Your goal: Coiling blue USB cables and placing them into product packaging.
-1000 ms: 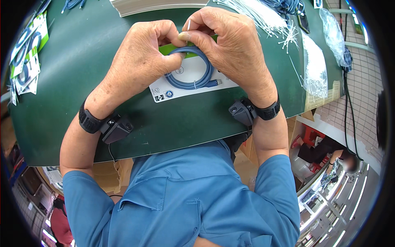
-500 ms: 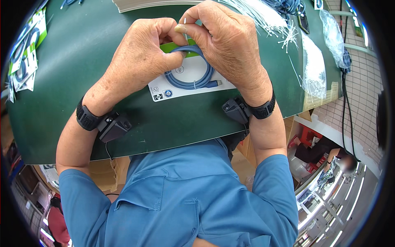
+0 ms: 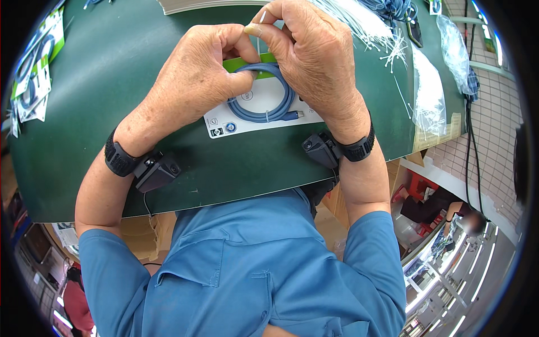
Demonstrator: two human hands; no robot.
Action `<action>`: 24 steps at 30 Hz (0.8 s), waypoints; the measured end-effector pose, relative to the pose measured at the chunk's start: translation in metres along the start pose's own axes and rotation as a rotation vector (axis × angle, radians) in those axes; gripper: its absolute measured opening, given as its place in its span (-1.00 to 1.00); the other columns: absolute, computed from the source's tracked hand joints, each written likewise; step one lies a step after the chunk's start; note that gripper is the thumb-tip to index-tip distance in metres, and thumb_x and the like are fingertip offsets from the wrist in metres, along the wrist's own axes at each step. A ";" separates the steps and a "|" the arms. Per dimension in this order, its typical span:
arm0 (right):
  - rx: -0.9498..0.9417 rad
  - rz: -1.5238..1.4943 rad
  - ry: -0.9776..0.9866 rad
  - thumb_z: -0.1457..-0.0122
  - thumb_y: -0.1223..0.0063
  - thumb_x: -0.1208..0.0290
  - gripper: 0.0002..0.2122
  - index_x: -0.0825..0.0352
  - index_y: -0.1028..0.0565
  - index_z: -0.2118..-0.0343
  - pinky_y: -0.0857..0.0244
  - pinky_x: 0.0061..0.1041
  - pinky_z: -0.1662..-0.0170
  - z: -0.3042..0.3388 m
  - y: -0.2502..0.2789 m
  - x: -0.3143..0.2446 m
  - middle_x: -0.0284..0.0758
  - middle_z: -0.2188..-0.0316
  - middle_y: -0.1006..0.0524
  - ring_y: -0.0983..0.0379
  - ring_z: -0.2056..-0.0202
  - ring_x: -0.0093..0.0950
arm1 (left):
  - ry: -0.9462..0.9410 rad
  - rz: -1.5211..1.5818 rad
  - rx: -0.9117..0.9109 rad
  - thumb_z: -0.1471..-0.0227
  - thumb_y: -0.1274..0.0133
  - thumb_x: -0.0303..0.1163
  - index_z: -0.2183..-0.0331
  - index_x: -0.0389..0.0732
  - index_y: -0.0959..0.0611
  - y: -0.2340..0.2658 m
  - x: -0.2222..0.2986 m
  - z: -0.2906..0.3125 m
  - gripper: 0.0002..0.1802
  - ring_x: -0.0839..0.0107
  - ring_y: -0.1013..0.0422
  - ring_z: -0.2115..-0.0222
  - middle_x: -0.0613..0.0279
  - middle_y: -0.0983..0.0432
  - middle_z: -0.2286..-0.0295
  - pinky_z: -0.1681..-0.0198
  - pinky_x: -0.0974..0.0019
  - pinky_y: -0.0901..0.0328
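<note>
A blue coiled cable (image 3: pixel 290 92) with a plug lies on a white and green card (image 3: pixel 261 101), where white ties cross the coil. My left hand (image 3: pixel 193 70) is closed on the coil and the card's top edge, its thumb pressing the cable. Above that edge a thin white cable tie (image 3: pixel 258 45) stands up. My right hand (image 3: pixel 320 56) pinches the tie between thumb and forefinger, and its tip sticks out above them. My fingers hide where the tie meets the cable.
Loose white cable ties (image 3: pixel 359 25) lie at the far right, near a clear bag of ties (image 3: pixel 429 92), a dark phone-like object (image 3: pixel 415 32) and bundled blue cables (image 3: pixel 393 7). Carded cables (image 3: pixel 35 84) sit at the left. A stack of cards (image 3: pixel 208 5) stands at the back.
My right hand has risen slightly with the tie, and more of it shows between my hands. The card, the coil and my left hand have shifted a little to the right.
</note>
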State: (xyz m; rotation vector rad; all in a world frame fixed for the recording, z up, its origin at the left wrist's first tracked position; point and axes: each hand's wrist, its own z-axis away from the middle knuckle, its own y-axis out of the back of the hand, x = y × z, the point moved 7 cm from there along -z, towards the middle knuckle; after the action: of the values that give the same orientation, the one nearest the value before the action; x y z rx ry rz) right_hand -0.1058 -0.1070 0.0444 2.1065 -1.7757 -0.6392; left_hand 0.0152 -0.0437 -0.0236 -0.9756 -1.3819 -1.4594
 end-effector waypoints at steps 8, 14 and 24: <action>-0.321 0.148 -0.431 -0.16 -0.30 0.61 -0.86 0.37 -0.50 0.35 -0.39 -0.33 0.45 -0.012 -0.012 0.001 -0.17 0.50 -0.54 -0.54 0.50 -0.18 | -0.087 0.028 0.087 0.17 -0.13 -0.60 0.45 -0.35 -0.61 0.001 -0.001 0.003 -0.89 0.56 -0.40 0.48 0.28 -0.52 0.54 0.33 0.37 -0.38; -0.178 -0.018 -0.485 -0.16 -0.30 0.61 -0.86 0.37 -0.49 0.36 -0.39 -0.32 0.44 0.002 0.000 0.007 -0.18 0.50 -0.54 -0.54 0.50 -0.17 | -0.046 -0.038 0.018 0.09 -0.20 -0.66 0.39 -0.35 -0.61 0.000 0.001 0.002 -0.87 0.69 -0.45 0.35 0.37 -0.57 0.42 0.21 0.49 -0.44; -0.125 -0.235 -0.638 -0.17 -0.30 0.62 -0.89 0.42 -0.56 0.29 -0.39 -0.44 0.41 -0.006 0.006 0.009 -0.20 0.47 -0.58 -0.57 0.49 -0.31 | -0.036 0.007 0.029 0.10 -0.19 -0.68 0.37 -0.34 -0.63 0.002 0.002 0.001 -0.84 0.66 -0.47 0.34 0.35 -0.58 0.41 0.19 0.48 -0.46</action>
State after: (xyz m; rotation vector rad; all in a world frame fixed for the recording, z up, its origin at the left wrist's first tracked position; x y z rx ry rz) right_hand -0.1063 -0.1172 0.0510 2.1877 -1.7078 -1.5869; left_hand 0.0165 -0.0433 -0.0212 -0.9920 -1.4195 -1.4193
